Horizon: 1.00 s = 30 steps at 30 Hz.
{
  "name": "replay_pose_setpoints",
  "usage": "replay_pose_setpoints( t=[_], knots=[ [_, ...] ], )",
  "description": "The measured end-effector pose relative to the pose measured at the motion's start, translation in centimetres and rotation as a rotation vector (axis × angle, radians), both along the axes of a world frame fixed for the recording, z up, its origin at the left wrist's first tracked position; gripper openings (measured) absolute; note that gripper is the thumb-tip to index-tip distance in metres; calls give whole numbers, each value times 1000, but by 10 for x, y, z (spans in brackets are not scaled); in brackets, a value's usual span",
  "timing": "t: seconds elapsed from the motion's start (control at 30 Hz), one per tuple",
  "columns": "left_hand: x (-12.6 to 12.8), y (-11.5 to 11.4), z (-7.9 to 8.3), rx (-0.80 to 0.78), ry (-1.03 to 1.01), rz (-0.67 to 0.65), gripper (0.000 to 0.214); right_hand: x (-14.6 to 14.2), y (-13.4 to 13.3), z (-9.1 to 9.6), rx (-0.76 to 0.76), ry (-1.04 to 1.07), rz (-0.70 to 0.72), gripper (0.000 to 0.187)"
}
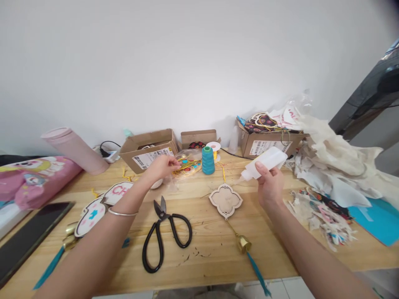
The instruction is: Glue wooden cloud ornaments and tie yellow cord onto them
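Note:
My right hand [270, 187] is wrapped round a white squeeze bottle [266, 162], which tilts with its thin nozzle pointing down and left. Below that nozzle lies a wooden quatrefoil pendant [225, 200] with a yellow cord at its top. A brass bell [243, 243] with a teal ribbon [258, 274] hangs off its lower end, flat on the table. My left hand [163, 168] has its fingertips pinched at the edge of a clear bag of yellow-corded embroidered pieces [188, 166]; what they hold, if anything, is hidden. Between my forearms rest black-handled scissors [160, 230], blades apart.
A teal thread cone [208, 160] stands beside a spool of yellow cord [214, 149]. Cardboard boxes [149, 151] line the wall. Finished ornaments [92, 216] and a phone [34, 232] lie left, near a pink tumbler [76, 150]. Fabric scraps [324, 218] and white cloth [343, 162] crowd the right.

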State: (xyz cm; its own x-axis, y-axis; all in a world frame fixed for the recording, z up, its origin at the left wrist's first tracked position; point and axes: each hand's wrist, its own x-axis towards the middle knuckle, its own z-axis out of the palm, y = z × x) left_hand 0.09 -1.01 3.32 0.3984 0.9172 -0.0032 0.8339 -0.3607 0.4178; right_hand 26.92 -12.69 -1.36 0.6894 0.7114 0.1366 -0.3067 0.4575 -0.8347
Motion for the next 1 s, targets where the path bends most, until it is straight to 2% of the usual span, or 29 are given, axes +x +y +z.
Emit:
replay_pose_setpoints(
  t=[0.1, 0.2, 0.3, 0.4, 0.57, 0.73, 1.0],
  knots=[
    [-10, 9, -14, 5, 46, -109, 27, -1, 0, 0, -6, 17, -10, 28],
    [-5, 9, -18, 164, 90, -208, 30, -1, 0, 0, -19, 13, -19, 29],
    [3, 8, -18, 299, 227, -286, 25, -1, 0, 0, -30, 6, -13, 31],
    [7, 9, -22, 340, 333, -250, 21, -2, 0, 2, -31, 25, -12, 31],
    [8, 12, -26, 359, 362, -192, 20, -4, -1, 8, -41, 35, -25, 31],
    [14, 14, -19, 317, 472, -212, 23, -5, -1, 10, -30, 10, -16, 30],
    [39, 9, -13, 298, 636, -144, 25, -1, 1, 8, -18, 1, -32, 30]
  ],
)
